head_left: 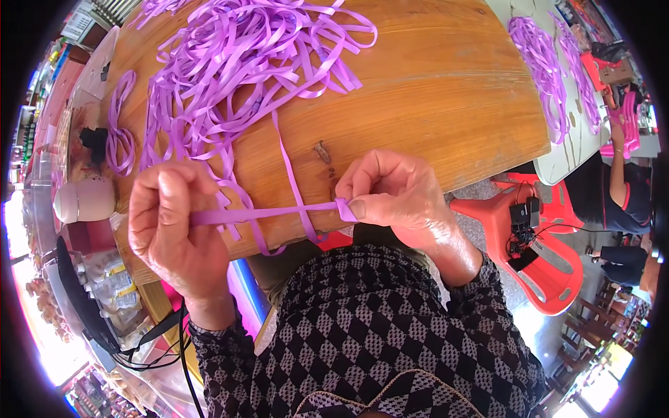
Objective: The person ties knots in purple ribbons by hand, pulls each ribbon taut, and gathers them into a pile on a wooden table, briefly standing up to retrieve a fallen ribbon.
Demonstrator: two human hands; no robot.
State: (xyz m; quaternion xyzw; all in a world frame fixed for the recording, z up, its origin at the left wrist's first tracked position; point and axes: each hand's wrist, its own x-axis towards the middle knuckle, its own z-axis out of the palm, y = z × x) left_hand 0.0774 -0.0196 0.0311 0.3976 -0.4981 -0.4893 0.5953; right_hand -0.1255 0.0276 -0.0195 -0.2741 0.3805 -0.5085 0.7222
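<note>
Ribbon strip (268, 213) stretched taut above the near bench (432, 104) edge: left hand (171, 226) fisted around one end, right hand (397, 198) pinching the folded other end, keeping it straight; loose ribbon pile (237, 63) lies far left.

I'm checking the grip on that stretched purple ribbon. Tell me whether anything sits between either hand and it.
Nothing visible does. The left hand and right hand both pinch the purple ribbon directly, pulled taut between them above the wooden table edge.

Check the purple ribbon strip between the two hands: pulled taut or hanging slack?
Taut. The purple ribbon strip runs straight from the left hand to the right hand, whose fingertips pinch its folded end.
</note>
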